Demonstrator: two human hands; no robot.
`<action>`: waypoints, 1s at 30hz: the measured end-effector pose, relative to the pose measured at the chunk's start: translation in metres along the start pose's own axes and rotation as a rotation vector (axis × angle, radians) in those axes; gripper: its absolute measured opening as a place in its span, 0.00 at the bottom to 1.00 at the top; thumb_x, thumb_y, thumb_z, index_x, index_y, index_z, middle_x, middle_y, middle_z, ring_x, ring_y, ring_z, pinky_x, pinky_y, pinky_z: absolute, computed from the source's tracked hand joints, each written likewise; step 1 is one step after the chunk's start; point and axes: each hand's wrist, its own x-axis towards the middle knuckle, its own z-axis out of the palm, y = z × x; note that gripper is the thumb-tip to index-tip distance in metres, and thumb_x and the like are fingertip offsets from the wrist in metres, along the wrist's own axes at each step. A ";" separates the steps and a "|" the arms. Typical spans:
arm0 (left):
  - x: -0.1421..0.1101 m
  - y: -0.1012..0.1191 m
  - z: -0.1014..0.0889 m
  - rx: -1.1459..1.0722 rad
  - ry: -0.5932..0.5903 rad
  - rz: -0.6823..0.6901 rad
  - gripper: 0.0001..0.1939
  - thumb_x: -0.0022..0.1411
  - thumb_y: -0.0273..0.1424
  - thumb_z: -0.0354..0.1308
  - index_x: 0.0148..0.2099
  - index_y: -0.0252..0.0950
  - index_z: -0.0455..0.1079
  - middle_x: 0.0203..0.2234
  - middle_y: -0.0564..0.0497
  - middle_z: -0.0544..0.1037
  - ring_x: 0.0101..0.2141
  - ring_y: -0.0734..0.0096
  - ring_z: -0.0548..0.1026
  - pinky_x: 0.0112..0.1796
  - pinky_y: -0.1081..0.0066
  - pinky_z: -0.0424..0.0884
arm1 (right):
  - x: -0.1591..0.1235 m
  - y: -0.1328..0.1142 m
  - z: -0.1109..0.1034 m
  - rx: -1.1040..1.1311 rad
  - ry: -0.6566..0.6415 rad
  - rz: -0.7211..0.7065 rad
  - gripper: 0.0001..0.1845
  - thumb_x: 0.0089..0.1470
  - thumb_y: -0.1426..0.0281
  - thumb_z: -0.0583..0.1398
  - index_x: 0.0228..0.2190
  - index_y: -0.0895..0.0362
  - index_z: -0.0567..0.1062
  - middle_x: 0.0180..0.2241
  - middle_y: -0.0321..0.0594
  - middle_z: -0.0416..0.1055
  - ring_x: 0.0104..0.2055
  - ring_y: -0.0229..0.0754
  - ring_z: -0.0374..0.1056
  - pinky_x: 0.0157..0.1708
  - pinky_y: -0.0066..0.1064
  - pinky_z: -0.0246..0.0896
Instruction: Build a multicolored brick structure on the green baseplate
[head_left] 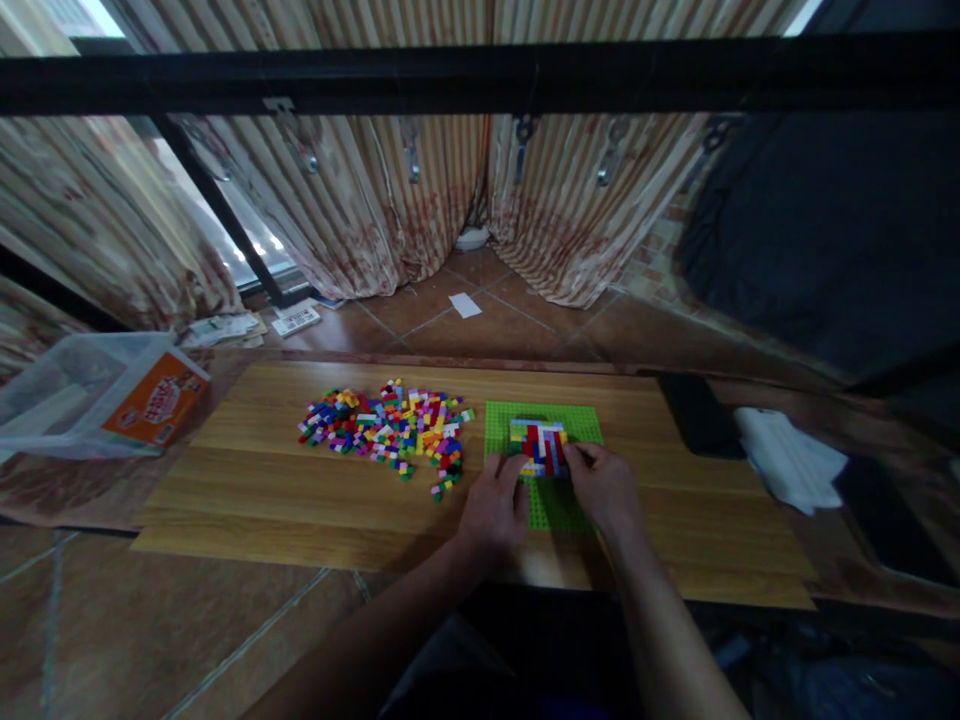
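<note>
A green studded baseplate (495,415) lies on the wooden board, with a low build of toy bricks (541,440) in red, white, blue and yellow on it. My left hand (495,505) is at the build's near left corner, its fingers curled and closed against that edge. My right hand (606,488) grips the build's right side, thumb and fingers pinched together. Whether a loose brick is between the fingers of either hand is too small to make out. To the left of the baseplate spreads a pile of loose small toy bricks (397,425) in many colours.
The wooden board (300,510) carries the bricks and baseplate. A clear plastic bin (82,390) with an orange label stands at the far left. On the right are a black flat object (697,415) and white paper (795,460). A dark metal bar (450,85) crosses ahead, before the curtains.
</note>
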 end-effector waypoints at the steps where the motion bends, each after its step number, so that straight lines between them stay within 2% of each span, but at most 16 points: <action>1: 0.000 0.000 0.000 0.002 0.003 0.006 0.20 0.63 0.25 0.49 0.57 0.36 0.62 0.45 0.44 0.67 0.37 0.67 0.72 0.41 0.64 0.73 | 0.001 -0.001 -0.001 -0.009 -0.011 0.005 0.22 0.55 0.56 0.53 0.31 0.58 0.80 0.26 0.46 0.77 0.27 0.46 0.71 0.29 0.34 0.58; 5: 0.000 -0.001 0.001 0.000 0.019 0.012 0.20 0.63 0.25 0.49 0.57 0.37 0.62 0.45 0.45 0.67 0.36 0.69 0.72 0.40 0.67 0.73 | 0.008 0.004 -0.004 0.047 -0.055 0.036 0.20 0.52 0.56 0.56 0.28 0.57 0.80 0.26 0.45 0.77 0.28 0.46 0.71 0.30 0.34 0.59; 8: 0.000 -0.002 0.001 -0.012 0.020 0.017 0.20 0.63 0.25 0.49 0.57 0.36 0.63 0.45 0.44 0.67 0.36 0.69 0.72 0.39 0.68 0.72 | 0.015 0.009 -0.002 0.245 -0.105 0.126 0.17 0.46 0.56 0.62 0.28 0.57 0.80 0.27 0.44 0.78 0.30 0.45 0.71 0.31 0.34 0.61; 11: 0.000 -0.002 0.001 -0.025 0.013 0.020 0.20 0.63 0.25 0.49 0.57 0.35 0.63 0.45 0.44 0.67 0.36 0.69 0.72 0.39 0.68 0.72 | 0.020 0.009 -0.002 0.410 -0.141 0.239 0.20 0.40 0.56 0.65 0.32 0.58 0.80 0.28 0.42 0.78 0.27 0.42 0.70 0.27 0.31 0.62; 15: -0.001 -0.002 0.001 -0.027 0.018 0.017 0.20 0.63 0.26 0.49 0.57 0.35 0.63 0.45 0.44 0.67 0.36 0.69 0.72 0.39 0.68 0.72 | 0.027 0.004 -0.010 0.508 -0.225 0.388 0.21 0.36 0.61 0.69 0.34 0.58 0.80 0.23 0.37 0.75 0.19 0.34 0.62 0.18 0.26 0.53; 20: -0.001 -0.001 0.002 -0.023 0.032 0.021 0.19 0.62 0.25 0.49 0.56 0.34 0.63 0.44 0.43 0.68 0.36 0.69 0.72 0.40 0.68 0.72 | 0.045 0.002 -0.018 0.487 -0.480 0.515 0.18 0.37 0.66 0.70 0.33 0.57 0.77 0.13 0.28 0.64 0.14 0.30 0.54 0.13 0.21 0.42; 24: -0.001 -0.001 0.001 -0.013 0.043 0.031 0.19 0.62 0.25 0.49 0.56 0.33 0.63 0.43 0.43 0.68 0.36 0.68 0.72 0.40 0.68 0.72 | 0.052 0.002 -0.020 0.488 -0.545 0.519 0.17 0.35 0.66 0.71 0.30 0.57 0.76 0.10 0.25 0.59 0.13 0.29 0.50 0.12 0.20 0.38; 27: 0.001 -0.002 0.001 -0.014 0.045 0.037 0.19 0.62 0.25 0.49 0.55 0.34 0.64 0.43 0.43 0.68 0.35 0.68 0.72 0.39 0.67 0.72 | 0.049 0.002 -0.020 0.509 -0.535 0.482 0.17 0.34 0.64 0.71 0.29 0.57 0.76 0.12 0.26 0.61 0.13 0.28 0.51 0.12 0.20 0.39; 30: 0.000 -0.002 0.001 -0.029 0.053 0.037 0.21 0.61 0.25 0.50 0.57 0.35 0.62 0.43 0.43 0.68 0.35 0.69 0.72 0.39 0.67 0.73 | 0.042 0.005 -0.020 0.546 -0.507 0.434 0.18 0.35 0.62 0.71 0.29 0.57 0.76 0.16 0.29 0.66 0.15 0.28 0.55 0.13 0.20 0.46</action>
